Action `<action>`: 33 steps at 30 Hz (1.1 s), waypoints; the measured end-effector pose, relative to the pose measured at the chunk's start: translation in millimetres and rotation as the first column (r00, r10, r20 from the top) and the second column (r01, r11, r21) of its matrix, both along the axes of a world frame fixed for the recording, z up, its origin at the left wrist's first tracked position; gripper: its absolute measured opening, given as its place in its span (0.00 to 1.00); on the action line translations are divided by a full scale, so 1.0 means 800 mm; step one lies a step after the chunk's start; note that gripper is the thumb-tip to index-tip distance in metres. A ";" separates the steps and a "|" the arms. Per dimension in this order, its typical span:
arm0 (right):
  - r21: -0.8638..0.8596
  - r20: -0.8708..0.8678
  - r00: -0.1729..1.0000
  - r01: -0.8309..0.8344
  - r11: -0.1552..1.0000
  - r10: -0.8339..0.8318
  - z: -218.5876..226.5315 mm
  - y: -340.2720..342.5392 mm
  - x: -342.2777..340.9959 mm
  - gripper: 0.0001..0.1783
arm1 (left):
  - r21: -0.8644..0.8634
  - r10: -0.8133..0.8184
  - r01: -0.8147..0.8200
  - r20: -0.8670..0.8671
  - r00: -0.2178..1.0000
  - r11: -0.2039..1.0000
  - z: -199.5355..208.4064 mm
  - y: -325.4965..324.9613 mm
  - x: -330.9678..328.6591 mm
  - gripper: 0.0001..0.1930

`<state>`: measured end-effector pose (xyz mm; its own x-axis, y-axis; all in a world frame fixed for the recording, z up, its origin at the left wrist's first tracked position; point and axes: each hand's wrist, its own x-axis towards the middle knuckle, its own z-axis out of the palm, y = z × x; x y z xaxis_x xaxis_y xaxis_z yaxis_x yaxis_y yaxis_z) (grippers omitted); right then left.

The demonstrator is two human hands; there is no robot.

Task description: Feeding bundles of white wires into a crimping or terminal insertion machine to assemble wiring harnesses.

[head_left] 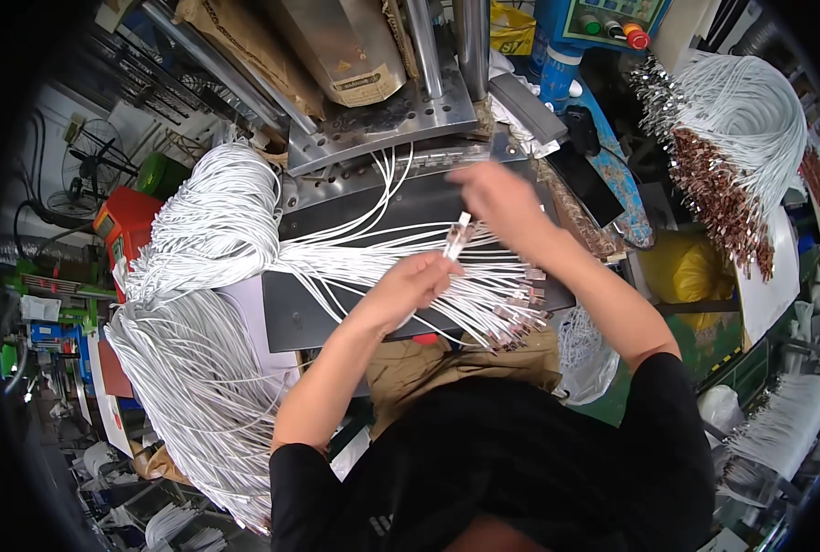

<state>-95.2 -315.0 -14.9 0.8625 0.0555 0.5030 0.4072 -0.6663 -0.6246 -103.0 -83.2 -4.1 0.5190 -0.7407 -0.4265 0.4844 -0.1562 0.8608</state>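
Observation:
My left hand (414, 287) is closed around a few white cables, with their flat connector ends (457, 237) sticking up past the fingertips. Just above and to the right, my right hand (500, 201) hangs near the machine's lower plate; motion smears its fingers, so its grip cannot be made out. Under both hands a loose bundle of white cables (336, 262) fans out over a black work surface (292, 317), its metal-tipped ends (525, 308) to the right. Several thin cables (393, 170) run from the bundle up to the metal fixture (442, 158) beneath the press.
Steel posts and a thick plate (382, 129) of a press stand ahead. Large cable coils (189, 212) lie at the left, and another hank (741, 120) at the right. A phone-like black slab (583, 189) and a control box with buttons (612, 23) sit at the far right.

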 end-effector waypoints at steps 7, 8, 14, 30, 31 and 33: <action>0.473 -0.363 0.903 -0.035 0.880 0.231 0.009 0.014 0.002 0.17 | 0.047 0.075 -0.078 0.069 0.995 0.996 -0.003 -0.037 0.042 0.16; 0.478 -0.443 0.876 0.051 0.877 0.191 0.017 0.016 -0.002 0.17 | -0.007 0.144 -0.143 0.037 0.989 0.990 -0.002 -0.037 0.051 0.16; -0.226 -0.414 0.901 -0.240 0.944 0.129 0.005 -0.007 -0.007 0.16 | -0.066 0.475 -0.485 -0.132 0.870 0.872 -0.001 -0.022 0.104 0.16; 0.111 -0.407 0.898 -0.131 0.985 0.166 -0.035 -0.011 0.061 0.23 | 0.023 0.304 -0.304 -0.004 0.953 0.952 -0.045 -0.026 0.102 0.08; 0.392 -0.586 0.772 0.003 0.920 0.247 -0.027 -0.013 0.062 0.24 | 0.048 0.272 -0.275 0.055 0.961 0.960 -0.044 -0.029 0.102 0.07; 0.600 -0.697 0.614 0.214 0.771 0.372 -0.031 -0.011 0.059 0.25 | 0.097 0.202 -0.221 0.173 0.964 0.970 -0.043 -0.035 0.099 0.06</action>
